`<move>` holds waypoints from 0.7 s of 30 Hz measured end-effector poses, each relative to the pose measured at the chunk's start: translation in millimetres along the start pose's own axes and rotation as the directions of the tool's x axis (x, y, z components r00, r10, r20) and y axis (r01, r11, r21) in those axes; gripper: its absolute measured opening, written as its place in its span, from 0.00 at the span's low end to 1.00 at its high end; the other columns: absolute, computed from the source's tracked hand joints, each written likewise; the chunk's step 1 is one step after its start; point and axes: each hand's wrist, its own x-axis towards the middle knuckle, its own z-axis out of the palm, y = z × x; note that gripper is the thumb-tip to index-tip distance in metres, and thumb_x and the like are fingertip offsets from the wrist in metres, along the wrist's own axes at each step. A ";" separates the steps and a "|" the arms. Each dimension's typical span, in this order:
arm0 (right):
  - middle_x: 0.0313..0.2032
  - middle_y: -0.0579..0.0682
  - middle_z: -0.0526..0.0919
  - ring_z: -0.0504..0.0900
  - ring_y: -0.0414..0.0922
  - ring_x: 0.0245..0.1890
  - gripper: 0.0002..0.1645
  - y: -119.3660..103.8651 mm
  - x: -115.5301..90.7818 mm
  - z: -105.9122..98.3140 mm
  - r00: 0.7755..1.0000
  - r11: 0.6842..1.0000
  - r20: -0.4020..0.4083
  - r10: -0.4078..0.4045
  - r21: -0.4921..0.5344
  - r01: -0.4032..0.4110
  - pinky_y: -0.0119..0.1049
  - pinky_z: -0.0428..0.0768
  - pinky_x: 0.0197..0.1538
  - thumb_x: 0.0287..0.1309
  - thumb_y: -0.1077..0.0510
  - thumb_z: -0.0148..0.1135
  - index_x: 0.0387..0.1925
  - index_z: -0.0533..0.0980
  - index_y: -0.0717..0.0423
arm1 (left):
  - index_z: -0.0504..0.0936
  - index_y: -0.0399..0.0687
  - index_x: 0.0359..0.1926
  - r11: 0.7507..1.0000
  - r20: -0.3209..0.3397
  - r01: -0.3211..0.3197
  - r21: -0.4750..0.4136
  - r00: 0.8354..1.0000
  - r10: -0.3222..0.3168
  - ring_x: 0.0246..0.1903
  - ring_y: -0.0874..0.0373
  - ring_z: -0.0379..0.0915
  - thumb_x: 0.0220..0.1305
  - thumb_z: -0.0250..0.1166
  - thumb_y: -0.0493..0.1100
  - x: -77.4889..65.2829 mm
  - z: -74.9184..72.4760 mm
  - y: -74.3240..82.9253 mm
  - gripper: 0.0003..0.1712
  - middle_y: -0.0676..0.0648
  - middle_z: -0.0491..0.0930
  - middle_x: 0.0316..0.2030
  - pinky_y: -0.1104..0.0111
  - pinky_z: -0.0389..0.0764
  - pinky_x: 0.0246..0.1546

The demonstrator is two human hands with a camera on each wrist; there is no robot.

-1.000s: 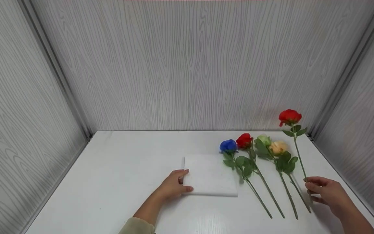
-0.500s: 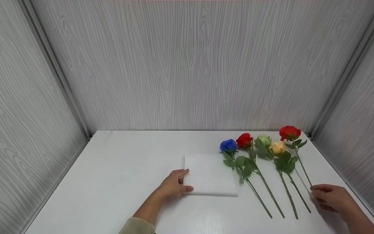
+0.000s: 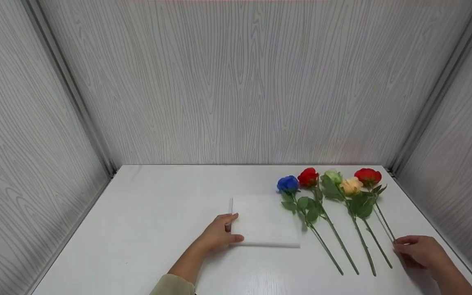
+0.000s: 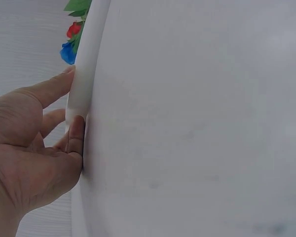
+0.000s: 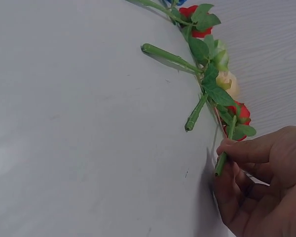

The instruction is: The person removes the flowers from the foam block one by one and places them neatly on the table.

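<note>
At the middle of the white table point(image 3: 150, 225) lies a flat white slab point(image 3: 266, 221), like a thin box or book. My left hand point(image 3: 218, 233) grips its left side, thumb at the near corner and index finger farther up. At the far right my right hand point(image 3: 422, 252) pinches the lower stem of a red rose point(image 3: 368, 176) between thumb and fingers. In the right wrist view the cut end of that green stem point(image 5: 221, 164) pokes out past the thumb. The bloom lies low over the table's back right, its leaves overlapping the neighbouring flower's leaves.
Left of the held rose lie a peach rose point(image 3: 351, 186), a pale green rose point(image 3: 333, 176), another red rose point(image 3: 308, 177) and a blue rose point(image 3: 288, 184), stems toward me. The blue one is beside the slab. Wood-grained panels point(image 3: 236, 82) enclose the back and sides.
My right hand has lowered the red rose to the table, moving slightly right and toward me; its bloom came down from in front of the back panel. The left hand and slab stayed still.
</note>
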 end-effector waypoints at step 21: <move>0.32 0.48 0.88 0.84 0.41 0.31 0.32 -16.8 -1.7 -3.0 0.990 0.995 -0.114 -0.078 -0.071 0.070 0.38 0.86 0.35 0.76 0.49 0.62 0.63 0.75 0.75 | 0.70 0.42 0.80 1.000 -0.011 0.010 0.017 1.000 -0.010 0.71 0.36 0.74 0.62 0.82 0.43 -0.6 1.4 2.4 0.49 0.34 0.64 0.80 0.44 0.73 0.75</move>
